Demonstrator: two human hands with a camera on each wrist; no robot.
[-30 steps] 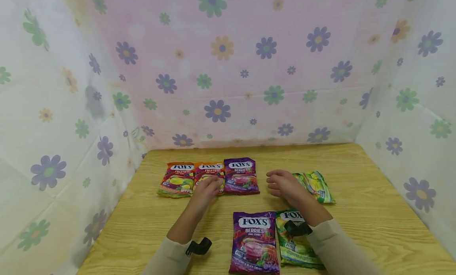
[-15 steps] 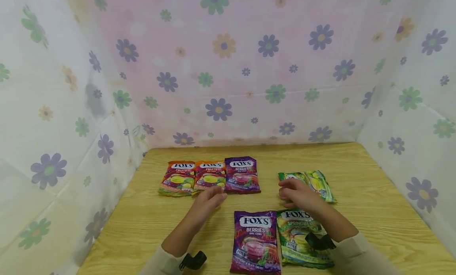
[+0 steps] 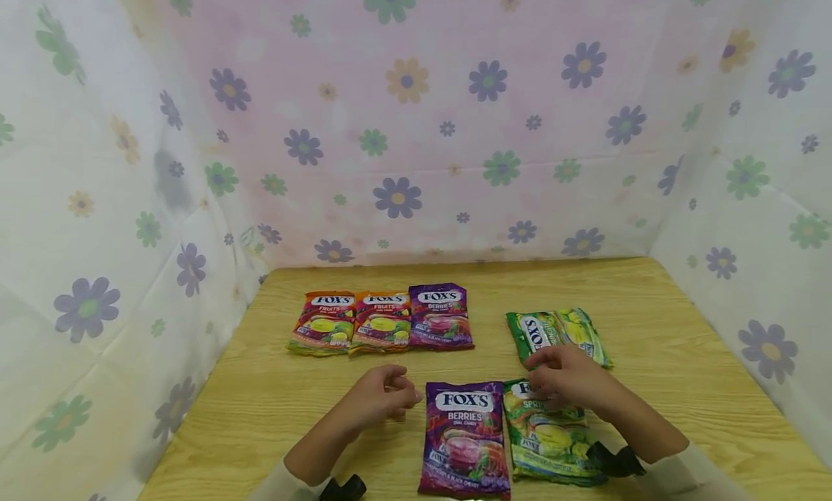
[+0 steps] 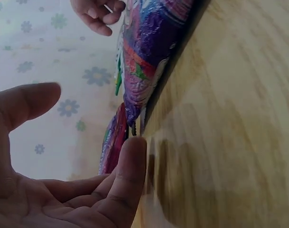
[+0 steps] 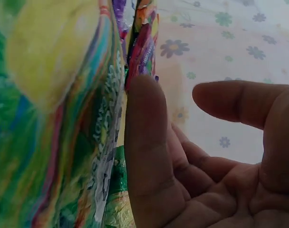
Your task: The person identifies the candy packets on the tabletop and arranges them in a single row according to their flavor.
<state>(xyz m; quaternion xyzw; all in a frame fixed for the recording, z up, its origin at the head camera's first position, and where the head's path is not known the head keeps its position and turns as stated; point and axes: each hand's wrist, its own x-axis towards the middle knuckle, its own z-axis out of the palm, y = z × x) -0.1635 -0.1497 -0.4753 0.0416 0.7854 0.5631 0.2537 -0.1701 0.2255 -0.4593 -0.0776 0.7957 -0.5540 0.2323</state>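
My left hand point(image 3: 377, 398) hovers over the table with fingers relaxed, just left of the near purple FOX'S Berries candy bag point(image 3: 464, 443). In the left wrist view its thumb and fingers stand apart, and the bag point(image 4: 151, 52) lies beyond the fingertips. My right hand point(image 3: 572, 380) is over the top end of the near green FOX'S candy bag point(image 3: 549, 447), covering part of its label. Nothing sits between the thumb and fingers in the right wrist view, where the green bag point(image 5: 54, 118) fills the left side. Another green bag point(image 3: 562, 331) lies tilted behind that hand.
At the back left, two red-orange FOX'S Fruits bags point(image 3: 325, 324) and a purple Berries bag point(image 3: 440, 319) lie side by side in a row. The wooden table point(image 3: 260, 414) is enclosed by flowered cloth point(image 3: 448, 162) at the back and sides.
Both hands have drawn back toward the near bags, the left from the back row, the right from beside the tilted green bag. More of both green bags shows. The bags stay in place.
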